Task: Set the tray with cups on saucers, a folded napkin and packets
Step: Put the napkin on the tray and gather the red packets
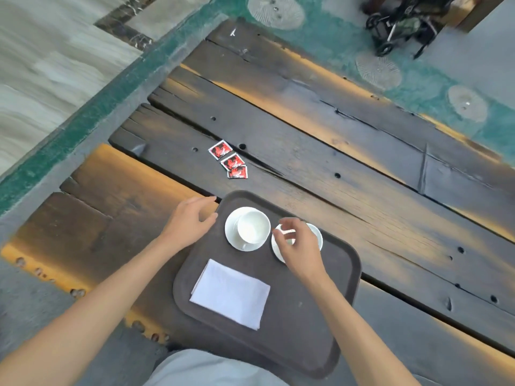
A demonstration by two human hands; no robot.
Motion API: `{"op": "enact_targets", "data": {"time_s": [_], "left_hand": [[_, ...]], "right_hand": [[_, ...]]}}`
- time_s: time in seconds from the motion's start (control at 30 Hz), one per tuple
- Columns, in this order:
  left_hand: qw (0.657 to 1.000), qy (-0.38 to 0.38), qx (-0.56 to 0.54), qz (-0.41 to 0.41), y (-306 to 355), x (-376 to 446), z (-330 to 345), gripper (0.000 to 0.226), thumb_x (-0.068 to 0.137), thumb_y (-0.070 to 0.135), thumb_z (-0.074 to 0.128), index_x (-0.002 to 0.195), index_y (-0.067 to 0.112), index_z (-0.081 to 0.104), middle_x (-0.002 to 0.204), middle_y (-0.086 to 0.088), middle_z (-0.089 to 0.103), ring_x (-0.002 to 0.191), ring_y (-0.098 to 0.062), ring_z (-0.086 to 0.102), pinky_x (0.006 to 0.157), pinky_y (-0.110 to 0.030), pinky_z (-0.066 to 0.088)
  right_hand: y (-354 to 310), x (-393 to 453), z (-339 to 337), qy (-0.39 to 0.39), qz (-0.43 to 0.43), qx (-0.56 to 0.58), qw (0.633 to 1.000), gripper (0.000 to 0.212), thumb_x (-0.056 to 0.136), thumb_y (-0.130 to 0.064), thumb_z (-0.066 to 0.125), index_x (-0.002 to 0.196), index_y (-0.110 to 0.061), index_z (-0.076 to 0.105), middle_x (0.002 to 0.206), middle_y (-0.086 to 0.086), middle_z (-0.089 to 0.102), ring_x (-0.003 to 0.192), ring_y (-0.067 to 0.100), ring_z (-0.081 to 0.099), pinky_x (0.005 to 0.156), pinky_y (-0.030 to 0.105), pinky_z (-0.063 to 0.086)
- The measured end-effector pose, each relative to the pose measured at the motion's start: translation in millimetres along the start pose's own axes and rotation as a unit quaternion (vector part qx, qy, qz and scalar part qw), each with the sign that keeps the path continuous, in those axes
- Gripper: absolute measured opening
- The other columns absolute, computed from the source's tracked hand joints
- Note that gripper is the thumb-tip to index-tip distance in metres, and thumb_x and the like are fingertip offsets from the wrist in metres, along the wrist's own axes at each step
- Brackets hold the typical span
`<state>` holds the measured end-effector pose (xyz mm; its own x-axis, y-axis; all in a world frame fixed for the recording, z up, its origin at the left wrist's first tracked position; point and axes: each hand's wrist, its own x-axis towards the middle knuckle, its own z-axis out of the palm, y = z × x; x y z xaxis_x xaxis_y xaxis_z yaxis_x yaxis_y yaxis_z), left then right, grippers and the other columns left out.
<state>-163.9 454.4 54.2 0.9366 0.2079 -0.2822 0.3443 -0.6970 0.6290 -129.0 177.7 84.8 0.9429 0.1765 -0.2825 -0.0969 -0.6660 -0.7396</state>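
A dark brown tray [320, 316] lies on the wooden table. On its far part a white cup [253, 227] stands on a white saucer [232, 238]. Beside it on the right is a second saucer [317, 238], mostly hidden by my right hand [298, 243], whose fingers curl over a second cup there; whether they grip it I cannot tell. My left hand [192, 221] hovers with fingers apart at the tray's far left corner, holding nothing. A folded white napkin [231, 293] lies on the tray's near left part. Three red packets [229, 162] lie on the table beyond the tray.
The table [362, 168] is made of dark, worn planks with gaps and holes. Its left edge runs diagonally, with grey and green floor beyond. A folded black stroller [401, 23] stands on the floor at the far right.
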Motion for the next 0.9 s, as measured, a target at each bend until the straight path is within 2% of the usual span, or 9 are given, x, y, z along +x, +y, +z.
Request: {"op": "enact_targets", "data": {"time_s": [0.1,0.3,0.47,0.57,0.83,0.9], "left_hand": [[0.999,0.026,-0.029,-0.007,8.8,30.4,-9.9,0.047,0.092,0.033,0.062,0.139,0.025,0.056,0.139,-0.002,0.057,0.132,-0.024,0.048,0.11,-0.041,0.039],[1.0,0.002,-0.016,-0.016,8.8,95.0,-12.9,0.047,0.093,0.036,0.061,0.138,0.029,0.054,0.135,0.0,0.058,0.121,-0.02,0.055,0.104,-0.036,0.043],[0.998,-0.02,-0.047,-0.039,3.4,147.8,0.4,0.046,0.091,0.03,0.064,0.136,0.023,0.056,0.127,-0.002,0.062,0.106,-0.015,0.058,0.09,-0.026,0.042],[0.996,-0.016,-0.077,-0.048,1.6,172.8,10.9,0.047,0.089,0.021,0.068,0.134,0.018,0.058,0.126,-0.004,0.062,0.107,-0.018,0.059,0.09,-0.024,0.042],[0.986,0.029,-0.138,-0.083,-13.6,204.2,27.3,0.034,0.088,0.01,0.066,0.122,0.012,0.066,0.117,-0.004,0.067,0.095,-0.018,0.066,0.091,-0.028,0.053],[0.982,0.041,-0.159,-0.09,-16.2,203.4,29.1,0.032,0.09,0.008,0.063,0.121,0.011,0.067,0.116,-0.004,0.068,0.094,-0.015,0.067,0.088,-0.022,0.054]], "right_hand": [[-18.2,43.9,-4.7,0.003,-0.03,-0.025,0.999,0.025,0.095,-0.031,0.065,0.116,-0.018,0.065,0.115,-0.004,0.068,0.088,0.007,0.068,0.084,0.033,0.055],[-36.8,129.8,15.0,-0.019,-0.043,-0.093,0.995,0.025,0.094,-0.034,0.063,0.115,-0.021,0.065,0.109,-0.006,0.064,0.072,-0.002,0.06,0.079,0.031,0.052],[-38.2,192.1,54.0,-0.063,-0.011,-0.108,0.992,0.028,0.093,-0.032,0.063,0.118,-0.019,0.064,0.115,0.0,0.067,0.088,0.016,0.069,0.085,0.035,0.053],[-37.3,218.9,77.4,-0.078,0.004,-0.113,0.99,0.034,0.093,-0.037,0.062,0.121,-0.019,0.062,0.118,0.003,0.065,0.1,0.022,0.068,0.091,0.039,0.053],[-40.1,272.6,121.7,-0.103,-0.023,-0.126,0.986,0.059,0.087,-0.043,0.072,0.138,-0.02,0.051,0.131,0.004,0.056,0.118,0.024,0.059,0.095,0.043,0.052],[-39.9,278.6,129.1,-0.112,-0.028,-0.127,0.985,0.061,0.086,-0.04,0.074,0.138,-0.019,0.052,0.13,0.005,0.055,0.121,0.024,0.058,0.097,0.044,0.051]]}}
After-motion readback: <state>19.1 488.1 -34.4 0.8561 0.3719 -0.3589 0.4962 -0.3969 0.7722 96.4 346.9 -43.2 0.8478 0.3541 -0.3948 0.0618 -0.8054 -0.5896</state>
